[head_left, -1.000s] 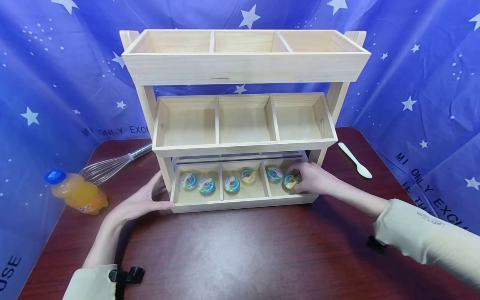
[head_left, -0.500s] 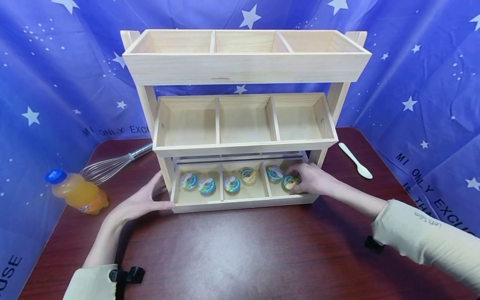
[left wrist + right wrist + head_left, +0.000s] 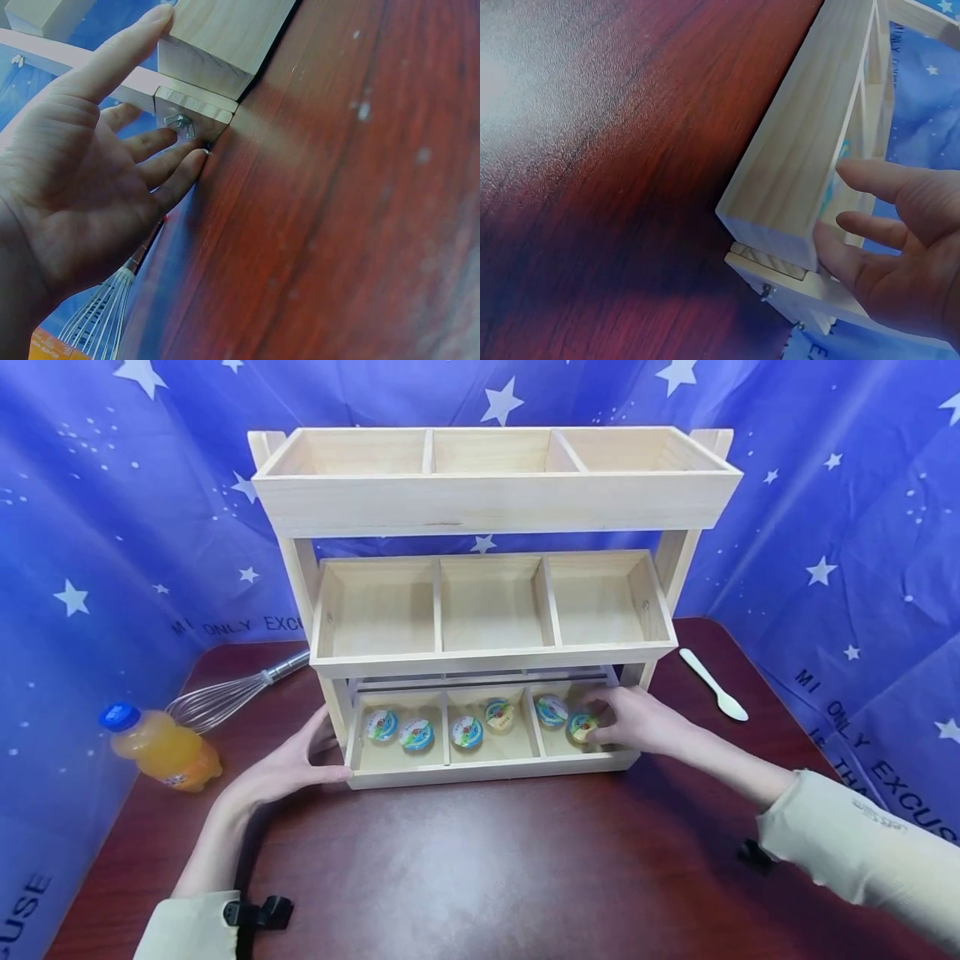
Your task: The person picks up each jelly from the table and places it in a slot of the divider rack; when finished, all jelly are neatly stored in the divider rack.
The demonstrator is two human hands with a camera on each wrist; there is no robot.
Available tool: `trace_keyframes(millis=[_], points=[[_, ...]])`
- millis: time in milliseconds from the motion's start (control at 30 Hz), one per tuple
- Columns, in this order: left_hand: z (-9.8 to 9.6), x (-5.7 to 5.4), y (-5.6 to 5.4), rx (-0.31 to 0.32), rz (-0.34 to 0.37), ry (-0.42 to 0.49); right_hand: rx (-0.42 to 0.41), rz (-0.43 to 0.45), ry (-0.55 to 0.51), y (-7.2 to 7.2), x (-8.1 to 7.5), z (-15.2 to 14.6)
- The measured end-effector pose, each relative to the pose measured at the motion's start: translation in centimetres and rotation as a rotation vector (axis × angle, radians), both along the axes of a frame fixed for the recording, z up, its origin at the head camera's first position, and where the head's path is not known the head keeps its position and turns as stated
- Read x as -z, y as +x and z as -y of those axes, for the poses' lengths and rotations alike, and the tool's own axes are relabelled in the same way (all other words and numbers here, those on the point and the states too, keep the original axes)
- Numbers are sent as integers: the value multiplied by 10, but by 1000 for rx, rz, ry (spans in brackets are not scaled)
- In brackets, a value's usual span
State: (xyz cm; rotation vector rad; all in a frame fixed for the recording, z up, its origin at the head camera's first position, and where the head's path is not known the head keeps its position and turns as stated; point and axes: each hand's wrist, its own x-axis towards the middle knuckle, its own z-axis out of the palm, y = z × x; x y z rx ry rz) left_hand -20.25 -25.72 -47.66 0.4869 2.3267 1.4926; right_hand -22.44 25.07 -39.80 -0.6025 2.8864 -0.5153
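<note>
A three-tier wooden shelf stands on the table, each tier split into three compartments. Small round jelly cups with printed lids lie in pairs in the bottom tier: left, middle and right. Over the right compartment, my right hand has its fingertips beside the front jelly cup, thumb and fingers apart. My left hand lies at the bottom tier's left end. In the left wrist view, its thumb touches the box corner and its loosely spread fingers are by the shelf's foot.
Left of the shelf are a whisk and an orange drink bottle with a blue cap. A pale spoon lies to the right. Starred blue cloth hangs behind and beside the dark red table.
My right hand has shifted slightly right, leaving more of the front jelly cup visible. That cup stays in its compartment. My left hand keeps its place at the shelf. The head view has tilted slightly.
</note>
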Motion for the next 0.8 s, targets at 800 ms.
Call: trace_keyframes(millis=[800], points=[[-6, -1, -8, 12, -65, -123, 68, -292, -133, 27, 3, -80]])
